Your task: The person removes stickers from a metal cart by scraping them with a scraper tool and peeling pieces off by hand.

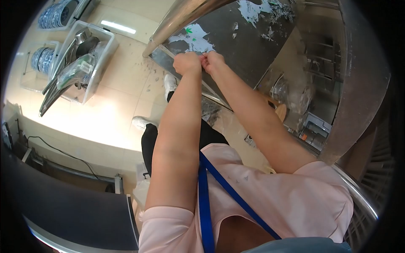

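Reaches to the dark panel point(249, 48) with left hand point(187, 63) and right hand point(213, 62), nearly touching, at the near edge of the torn sheet point(197, 39). Curls the left fingers closed, bunches the right fingers together; cannot tell about any scrap between the tips. Has the torn sheet flat on the dark panel, with ragged scraps point(252, 11) farther off.
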Tool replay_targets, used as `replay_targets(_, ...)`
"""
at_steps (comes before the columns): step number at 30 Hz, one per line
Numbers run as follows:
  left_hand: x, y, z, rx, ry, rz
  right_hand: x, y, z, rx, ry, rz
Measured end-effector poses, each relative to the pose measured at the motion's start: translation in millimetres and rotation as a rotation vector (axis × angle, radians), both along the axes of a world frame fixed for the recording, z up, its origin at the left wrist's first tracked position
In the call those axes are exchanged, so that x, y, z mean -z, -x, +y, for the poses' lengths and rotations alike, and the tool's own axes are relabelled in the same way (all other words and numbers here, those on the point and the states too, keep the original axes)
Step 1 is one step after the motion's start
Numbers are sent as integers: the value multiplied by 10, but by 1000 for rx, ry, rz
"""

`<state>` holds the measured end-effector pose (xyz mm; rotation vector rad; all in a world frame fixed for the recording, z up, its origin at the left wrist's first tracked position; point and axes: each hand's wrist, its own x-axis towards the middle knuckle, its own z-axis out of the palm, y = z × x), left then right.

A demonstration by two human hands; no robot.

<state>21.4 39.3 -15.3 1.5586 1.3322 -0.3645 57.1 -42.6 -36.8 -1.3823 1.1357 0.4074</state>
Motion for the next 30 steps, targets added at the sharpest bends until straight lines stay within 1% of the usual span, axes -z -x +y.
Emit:
replay_targets(6,-54,-8,-7,-11,0,4,-131,48,104,-20,53,-17)
replay_targets(9,-90,-11,-1,-18,-4,-9,-108,59,91,-1,28,-36)
replay_targets(12,-108,-48,18,13,-12,-6,-118,24,86,-32,52,5)
replay_targets(13,-107,-75,30,24,-17,-4,-111,-25,100,-21,31,-49)
replay_targets(15,182,-215,20,11,54,-64,-57,-140,147,3,-11,-149)
replay_targets(16,227,-322,79,-8,86,-101,-69,-287,208,-16,-18,-104)
replay_targets(17,270,-374,95,-35,86,-80,-13,-373,234,-32,-14,-111)
replay_targets(19,121,-463,99,-80,109,-35,9,-481,195,-52,18,-124)
replay_targets(20,173,-467,92,-45,94,-36,12,-443,164,-74,-5,-144)
replay_targets(22,404,-400,49,-105,175,-152,106,-363,30,-90,-121,-173)
replay_targets(23,478,-431,36,-163,266,-226,157,-373,-46,-112,-183,-196)
replay_targets(24,455,-456,66,-224,359,-295,123,-330,-121,-193,-188,-197)
replay_targets(26,156,-263,173,-358,662,-423,-120,-273,-118,-256,-74,-148)
replay_targets(27,136,-190,192,-314,671,-427,-217,-253,-126,-286,-15,-115)
replay_targets(28,134,-103,213,-270,682,-427,-265,-244,-173,-300,-59,-84)
replay_targets(30,154,37,234,-211,731,-431,-347,-218,-229,-417,-164,-73)
